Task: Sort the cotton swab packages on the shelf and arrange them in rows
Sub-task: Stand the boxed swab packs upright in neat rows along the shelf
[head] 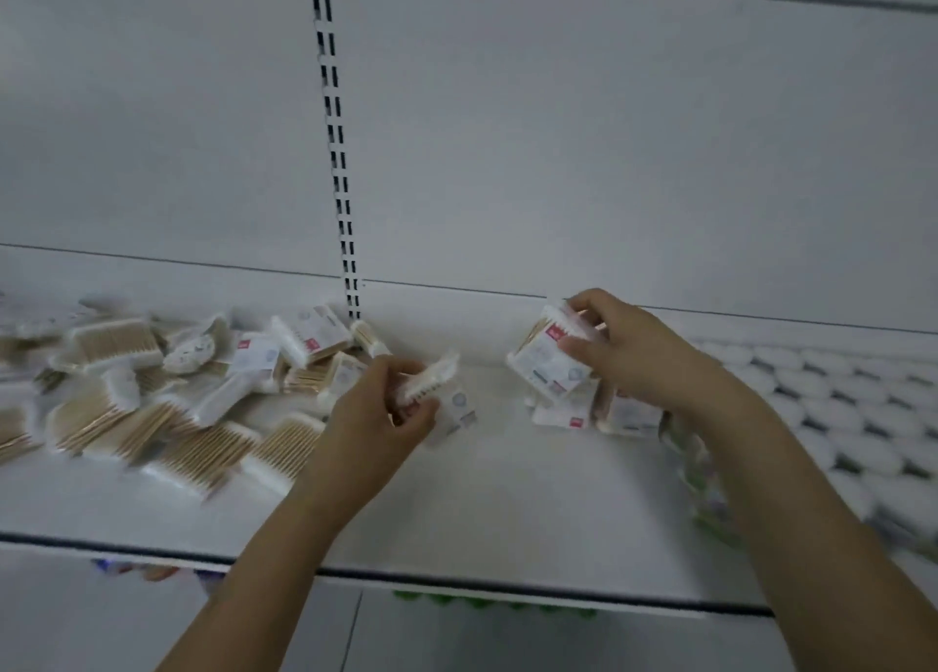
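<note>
A loose heap of cotton swab packages (167, 392) lies on the left half of the white shelf (457, 509). My left hand (386, 407) grips one swab package (436, 392) just above the shelf near the middle. My right hand (624, 351) holds another package (548, 356) tilted over a small group of packages (609, 415) lying to the right of centre. Both held packages show white labels with a red mark. The picture is blurred.
The shelf's back panel (558, 163) has a slotted upright (337, 163). Rows of white round-topped goods (837, 417) fill the shelf's right end. A green and white item (710, 499) lies under my right forearm. The shelf's front edge (457, 582) runs below.
</note>
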`<move>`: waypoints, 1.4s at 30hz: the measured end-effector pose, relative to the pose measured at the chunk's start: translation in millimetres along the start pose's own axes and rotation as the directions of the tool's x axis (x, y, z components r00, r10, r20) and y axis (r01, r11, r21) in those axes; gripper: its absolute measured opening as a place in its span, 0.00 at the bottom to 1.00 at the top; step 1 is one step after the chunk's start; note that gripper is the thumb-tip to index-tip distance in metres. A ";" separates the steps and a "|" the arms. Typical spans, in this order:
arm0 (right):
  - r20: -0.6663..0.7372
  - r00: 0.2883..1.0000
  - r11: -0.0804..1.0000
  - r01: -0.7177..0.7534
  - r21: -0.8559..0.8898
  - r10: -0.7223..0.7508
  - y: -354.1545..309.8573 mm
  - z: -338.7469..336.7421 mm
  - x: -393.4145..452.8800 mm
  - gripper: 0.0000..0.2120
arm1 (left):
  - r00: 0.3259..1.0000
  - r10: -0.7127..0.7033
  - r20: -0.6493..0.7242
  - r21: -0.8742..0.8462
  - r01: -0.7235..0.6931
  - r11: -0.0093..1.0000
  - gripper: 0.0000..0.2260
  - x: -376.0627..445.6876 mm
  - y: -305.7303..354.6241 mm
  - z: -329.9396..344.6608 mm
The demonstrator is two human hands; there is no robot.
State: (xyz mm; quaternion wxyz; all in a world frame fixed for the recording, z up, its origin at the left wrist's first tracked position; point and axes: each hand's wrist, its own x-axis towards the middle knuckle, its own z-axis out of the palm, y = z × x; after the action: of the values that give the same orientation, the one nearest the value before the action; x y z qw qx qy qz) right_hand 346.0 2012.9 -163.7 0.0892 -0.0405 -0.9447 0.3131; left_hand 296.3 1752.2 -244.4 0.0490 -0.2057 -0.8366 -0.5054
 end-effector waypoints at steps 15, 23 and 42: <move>-0.052 0.994 0.854 -0.108 -0.510 0.094 81.4 -17.6 -39.4 0.15 | 0.985 0.148 0.088 -0.013 -0.147 0.989 0.15 33.3 35.3 132.9; -0.029 1.000 0.872 -0.020 -0.489 0.007 86.6 -15.8 -37.0 0.11 | 0.987 0.141 0.082 -0.079 -0.134 0.988 0.13 36.1 30.9 139.4; 0.076 0.997 0.872 0.018 -0.489 0.021 94.0 -19.5 -29.5 0.12 | 0.990 0.098 0.105 -0.071 -0.091 0.993 0.14 19.5 16.9 142.1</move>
State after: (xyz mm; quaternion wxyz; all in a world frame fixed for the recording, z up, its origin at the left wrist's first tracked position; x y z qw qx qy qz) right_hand 380.7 2095.7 -208.8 0.0385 -0.0501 -0.9958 0.0656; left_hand 303.1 1887.8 -293.6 0.0204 -0.2739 -0.8101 -0.5180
